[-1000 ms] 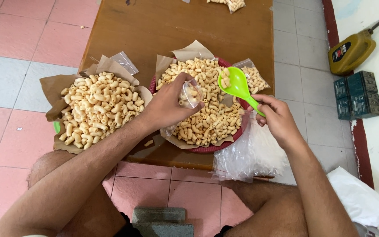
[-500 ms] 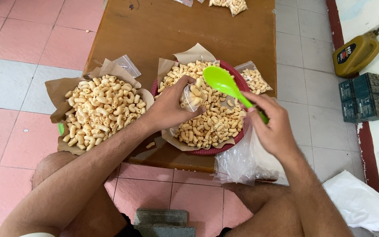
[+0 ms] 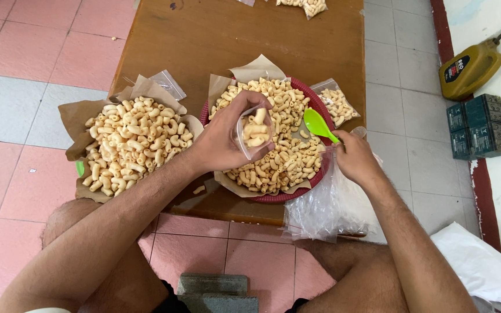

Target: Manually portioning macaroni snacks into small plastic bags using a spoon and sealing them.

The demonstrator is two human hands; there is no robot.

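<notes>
The fingers [image 3: 244,107] of the left hand [image 3: 221,142] are curled around a small clear plastic bag partly filled with pale curled snack pieces [image 3: 254,133], holding it upright with its mouth open, just above the near-left part of the round red tray lined with brown paper [image 3: 314,101]. That tray is heaped with the same pale curled snacks. The right hand [image 3: 355,156] sits at the tray's right rim, its fingers closed on the handle of a bright green plastic scoop [image 3: 319,123], whose bowl lies over the snacks inside the tray's right side, apart from the held bag.

Left of the red tray, a second heap of snacks on crumpled brown paper [image 3: 129,142] rests on the brown wooden surface [image 3: 227,40]. An empty small clear bag [image 3: 168,84] lies behind that heap, and a filled small bag [image 3: 336,103] lies just behind the tray's right edge. A bundle of clear plastic bags [image 3: 326,208] hangs off the surface's near edge, below the tray's right side. Well to the right of the tray, on the tiled floor, stand a yellow plastic jug [image 3: 471,69] and dark green boxes [image 3: 479,126].
</notes>
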